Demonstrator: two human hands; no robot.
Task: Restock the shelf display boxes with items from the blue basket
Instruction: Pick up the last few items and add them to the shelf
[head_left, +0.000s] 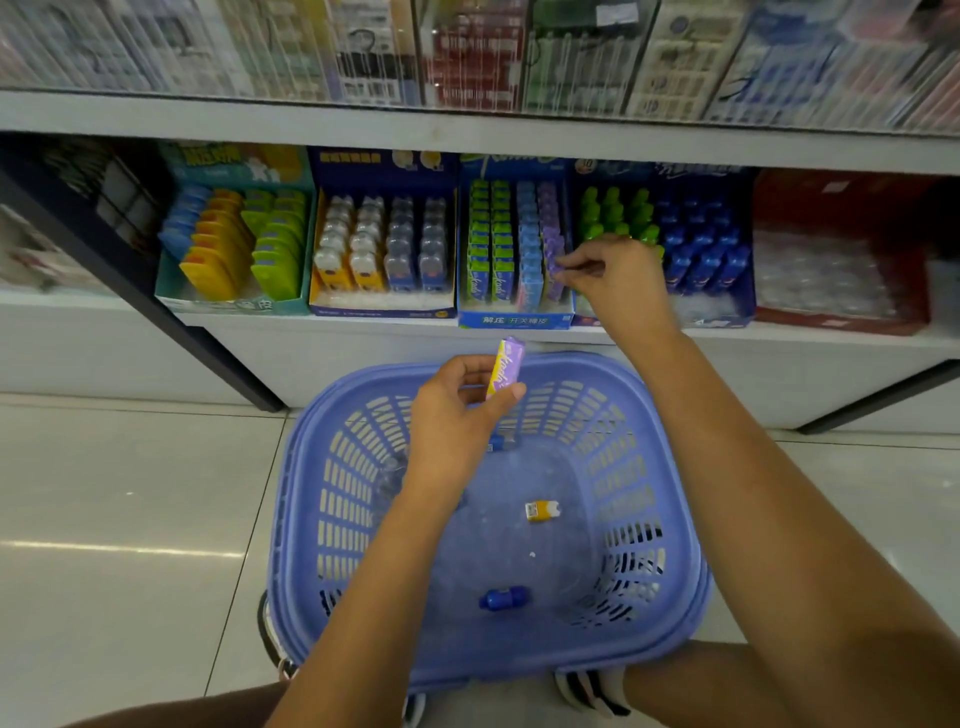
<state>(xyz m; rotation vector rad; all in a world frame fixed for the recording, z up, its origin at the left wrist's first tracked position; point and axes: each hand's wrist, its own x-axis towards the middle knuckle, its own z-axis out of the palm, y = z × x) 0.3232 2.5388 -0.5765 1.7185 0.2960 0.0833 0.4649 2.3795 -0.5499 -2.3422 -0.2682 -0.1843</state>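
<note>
Two purple packs are in work: the right hand (608, 275) reaches into the display box (514, 320) and its curled fingers seem to pinch the front pack (555, 266) of the purple row (549, 228), so the step is probably seating it there. The left hand (457, 421) holds the spare pack (508, 361) upright above the blue basket (298, 493), lower end pinched between thumb and fingertips, upper end free. Next, I judge, the right hand must release and make room for it.
</note>
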